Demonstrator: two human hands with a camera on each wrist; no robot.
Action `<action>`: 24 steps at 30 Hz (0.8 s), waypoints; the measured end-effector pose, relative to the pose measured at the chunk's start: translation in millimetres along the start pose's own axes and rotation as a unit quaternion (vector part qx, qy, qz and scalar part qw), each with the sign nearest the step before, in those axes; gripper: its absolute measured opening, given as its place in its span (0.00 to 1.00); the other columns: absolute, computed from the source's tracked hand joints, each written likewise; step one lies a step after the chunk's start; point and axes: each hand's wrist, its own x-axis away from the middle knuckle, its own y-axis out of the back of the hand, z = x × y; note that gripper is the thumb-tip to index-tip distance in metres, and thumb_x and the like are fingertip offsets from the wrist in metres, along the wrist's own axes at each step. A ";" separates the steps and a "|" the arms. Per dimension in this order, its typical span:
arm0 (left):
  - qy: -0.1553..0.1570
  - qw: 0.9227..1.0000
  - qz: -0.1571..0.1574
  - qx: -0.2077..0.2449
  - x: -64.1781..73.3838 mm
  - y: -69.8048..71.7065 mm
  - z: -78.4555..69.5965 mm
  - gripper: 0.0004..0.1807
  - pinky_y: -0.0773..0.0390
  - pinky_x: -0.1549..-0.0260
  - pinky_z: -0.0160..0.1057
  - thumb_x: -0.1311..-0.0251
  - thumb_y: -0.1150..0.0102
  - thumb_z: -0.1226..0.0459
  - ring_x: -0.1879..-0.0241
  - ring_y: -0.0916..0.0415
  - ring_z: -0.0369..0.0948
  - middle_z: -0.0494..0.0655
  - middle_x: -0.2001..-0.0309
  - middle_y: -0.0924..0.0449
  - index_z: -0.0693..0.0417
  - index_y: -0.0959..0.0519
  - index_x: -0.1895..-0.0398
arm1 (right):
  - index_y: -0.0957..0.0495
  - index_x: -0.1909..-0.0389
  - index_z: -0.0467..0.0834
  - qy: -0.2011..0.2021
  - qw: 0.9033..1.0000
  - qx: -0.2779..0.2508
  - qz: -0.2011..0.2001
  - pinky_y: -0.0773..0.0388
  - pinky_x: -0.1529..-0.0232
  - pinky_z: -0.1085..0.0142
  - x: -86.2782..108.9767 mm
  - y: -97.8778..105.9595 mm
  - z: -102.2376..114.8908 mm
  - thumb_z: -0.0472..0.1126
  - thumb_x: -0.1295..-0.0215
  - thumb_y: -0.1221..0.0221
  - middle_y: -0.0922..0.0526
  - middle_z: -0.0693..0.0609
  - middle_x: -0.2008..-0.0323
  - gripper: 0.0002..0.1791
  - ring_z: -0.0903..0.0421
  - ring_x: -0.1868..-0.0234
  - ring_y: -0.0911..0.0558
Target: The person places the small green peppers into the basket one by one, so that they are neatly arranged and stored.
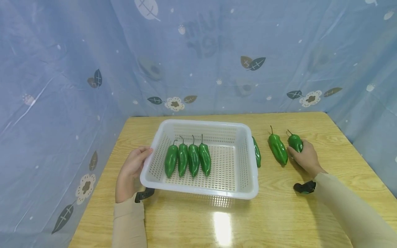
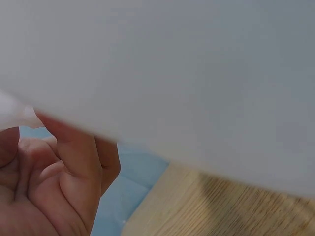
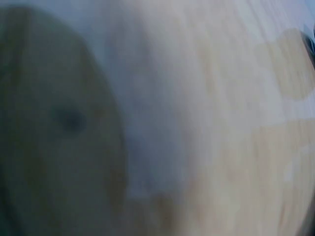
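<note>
A white plastic basket [image 1: 198, 190] with slotted walls holds several green peppers, lying side by side in its left half with stems pointing away; the rightmost pepper [image 1: 204, 160] is near the basket's middle. My left hand [image 1: 132, 165] grips the basket's left rim, thumb on top. In the left wrist view the curled fingers [image 2: 78, 157] reach under the pale basket wall [image 2: 197, 88]. Over at the right, my right hand [image 1: 305, 159] holds a green pepper [image 1: 295, 142] between thumb and fingers, low over the table. The right wrist view is blurred and shows mostly dark shadow and wood.
Left of my right hand lies another green pepper [image 1: 278, 150]. One more pepper [image 1: 257, 153] is partly hidden by the basket's right wall. The wooden table [image 1: 183, 220] meets a blue patterned cloth [image 1: 201, 69] at its back and sides.
</note>
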 end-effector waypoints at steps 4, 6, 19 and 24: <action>-0.003 1.000 0.001 0.002 0.3 0.9 0.5 0.28 0.16 0.62 0.43 0.28 0.55 0.56 0.61 0.17 0.40 0.49 0.57 0.18 0.74 0.38 0.38 | 0.42 0.41 0.23 -0.001 1.000 0.014 -0.012 0.28 0.71 0.62 -3.6 -2.5 -2.0 0.52 0.30 0.53 0.32 0.30 0.56 0.35 0.39 0.61 0.26; -0.004 1.000 -0.001 0.001 0.4 0.7 0.4 0.28 0.16 0.62 0.43 0.28 0.55 0.56 0.61 0.17 0.40 0.49 0.58 0.18 0.74 0.37 0.38 | 0.42 0.41 0.22 -0.003 1.000 0.019 -0.017 0.28 0.71 0.62 -4.7 -3.8 -3.0 0.51 0.30 0.54 0.32 0.30 0.56 0.34 0.39 0.61 0.27; 0.000 1.000 -0.010 -0.002 -0.5 -0.9 1.0 0.28 0.17 0.62 0.41 0.29 0.55 0.56 0.62 0.17 0.38 0.45 0.60 0.18 0.73 0.36 0.39 | 0.48 0.37 0.21 -0.031 0.999 0.008 -0.028 0.28 0.62 0.46 -2.4 -3.7 -2.2 0.49 0.29 0.55 0.35 0.25 0.51 0.37 0.33 0.54 0.30; -0.001 1.000 -0.010 0.001 0.1 -1.0 0.5 0.28 0.17 0.62 0.40 0.28 0.55 0.56 0.62 0.17 0.38 0.44 0.61 0.18 0.74 0.36 0.39 | 0.55 0.33 0.22 -0.054 0.998 -0.002 -0.033 0.30 0.55 0.39 0.4 -2.4 0.0 0.51 0.29 0.55 0.38 0.23 0.46 0.40 0.29 0.49 0.33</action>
